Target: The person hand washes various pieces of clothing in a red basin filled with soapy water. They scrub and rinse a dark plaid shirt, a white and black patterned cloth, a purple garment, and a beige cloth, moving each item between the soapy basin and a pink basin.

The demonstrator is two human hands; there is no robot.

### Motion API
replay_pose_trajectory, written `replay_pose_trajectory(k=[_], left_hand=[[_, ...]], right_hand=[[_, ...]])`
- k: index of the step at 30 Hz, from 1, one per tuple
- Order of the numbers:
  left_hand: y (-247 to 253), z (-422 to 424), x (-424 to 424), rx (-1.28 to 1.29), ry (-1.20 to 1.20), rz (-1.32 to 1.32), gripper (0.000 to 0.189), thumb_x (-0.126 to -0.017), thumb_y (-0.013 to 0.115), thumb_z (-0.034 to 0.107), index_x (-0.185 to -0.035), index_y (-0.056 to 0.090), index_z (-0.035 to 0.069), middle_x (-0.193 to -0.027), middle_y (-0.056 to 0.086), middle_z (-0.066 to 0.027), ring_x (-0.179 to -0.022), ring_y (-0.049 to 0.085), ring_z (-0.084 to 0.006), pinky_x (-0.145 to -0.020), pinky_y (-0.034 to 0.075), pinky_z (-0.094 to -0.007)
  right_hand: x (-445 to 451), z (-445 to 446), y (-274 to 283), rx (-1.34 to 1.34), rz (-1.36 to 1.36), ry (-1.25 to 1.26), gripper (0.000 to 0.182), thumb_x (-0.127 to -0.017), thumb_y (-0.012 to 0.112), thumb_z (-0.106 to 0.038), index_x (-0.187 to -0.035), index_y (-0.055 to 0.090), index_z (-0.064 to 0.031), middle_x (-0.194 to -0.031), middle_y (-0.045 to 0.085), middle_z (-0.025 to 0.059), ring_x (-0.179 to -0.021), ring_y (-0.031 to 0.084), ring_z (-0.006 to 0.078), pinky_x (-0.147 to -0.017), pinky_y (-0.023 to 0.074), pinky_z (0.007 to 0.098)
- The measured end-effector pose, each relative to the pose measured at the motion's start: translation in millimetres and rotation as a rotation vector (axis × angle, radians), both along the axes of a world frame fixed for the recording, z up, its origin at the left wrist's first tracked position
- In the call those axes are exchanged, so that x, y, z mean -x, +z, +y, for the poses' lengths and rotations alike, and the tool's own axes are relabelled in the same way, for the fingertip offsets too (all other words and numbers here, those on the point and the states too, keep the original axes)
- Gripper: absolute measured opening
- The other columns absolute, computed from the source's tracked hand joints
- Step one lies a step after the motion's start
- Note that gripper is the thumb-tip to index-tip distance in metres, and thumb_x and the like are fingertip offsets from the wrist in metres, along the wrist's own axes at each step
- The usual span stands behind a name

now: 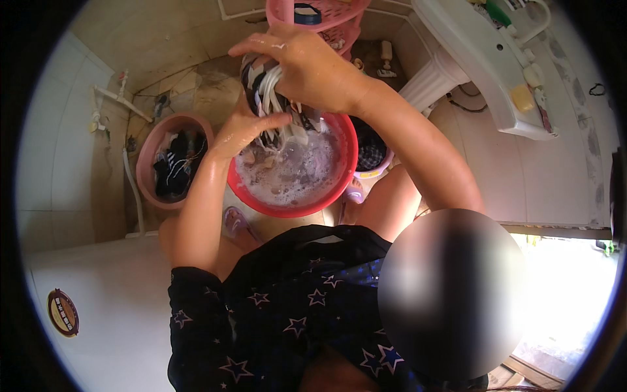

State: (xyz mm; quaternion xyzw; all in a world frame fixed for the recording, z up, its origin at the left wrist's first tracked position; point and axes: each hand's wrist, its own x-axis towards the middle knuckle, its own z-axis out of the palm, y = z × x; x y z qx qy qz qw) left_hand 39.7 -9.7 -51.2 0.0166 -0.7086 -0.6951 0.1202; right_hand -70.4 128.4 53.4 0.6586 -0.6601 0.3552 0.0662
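Observation:
Both my hands grip a bunched, wet patterned cloth in white, black and brown. My right hand clasps it from above and the right. Lower on the left side, my left hand holds it with the thumb laid across the front. The cloth is held over the far part of a red basin, and its lower folds hang close to the suds. Foamy, cloudy water fills much of the basin. Some fingers are hidden behind the cloth.
Left of the red basin stands a pink basin with dark clothes. A purple basin with dark checked cloth sits right. Beyond are a pink plastic rack, white pipes and a pedestal sink bearing soap.

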Motion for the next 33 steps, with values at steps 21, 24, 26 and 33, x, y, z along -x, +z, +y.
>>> replay_pose_trajectory(k=[21,24,26,33], left_hand=[[-25.2,20.8,38.9,-1.016,0.192,0.085,0.038,-0.093,0.047,0.019,-0.125,0.052,0.0,-0.122,0.06,-0.0119,-0.113,0.058,-0.0256,-0.101,0.044,-0.0416],[-31.3,35.8,51.5,-0.757,0.315,-0.018,0.043,-0.098,0.044,0.03,-0.128,0.05,0.0,-0.127,0.058,-0.0106,-0.116,0.055,-0.0251,-0.103,0.041,-0.0387],[-46.9,19.6,48.3,-0.67,0.149,-0.004,0.05,-0.099,0.043,0.038,-0.13,0.048,0.0,-0.131,0.054,-0.0112,-0.121,0.051,-0.0252,-0.106,0.037,-0.0386],[-76.0,-13.9,47.5,-0.612,0.239,-0.054,0.064,-0.097,0.043,0.054,-0.142,0.041,0.009,-0.143,0.045,-0.0074,-0.134,0.038,-0.0233,-0.112,0.028,-0.0408]], right_hand=[[-2.4,7.8,-164.9,0.336,-1.026,0.232,0.117,-0.064,0.089,-0.034,-0.15,0.016,-0.0044,-0.149,0.027,0.0155,-0.139,0.025,0.0258,-0.114,0.0222,0.0386],[3.0,12.2,-170.5,0.168,-1.287,0.236,0.104,-0.07,0.086,-0.02,-0.148,0.021,-0.002,-0.143,0.039,0.0114,-0.132,0.036,0.0207,-0.111,0.0287,0.0354],[5.2,12.2,-166.4,0.176,-1.504,0.247,0.095,-0.072,0.081,-0.009,-0.147,0.023,-0.002,-0.137,0.045,0.0085,-0.126,0.043,0.0176,-0.106,0.0349,0.0323],[19.2,26.5,-172.3,-0.344,-1.951,0.333,0.097,-0.07,0.079,-0.016,-0.146,0.019,-0.0081,-0.114,0.056,0.0157,-0.092,0.061,0.0226,-0.07,0.0558,0.0365]])
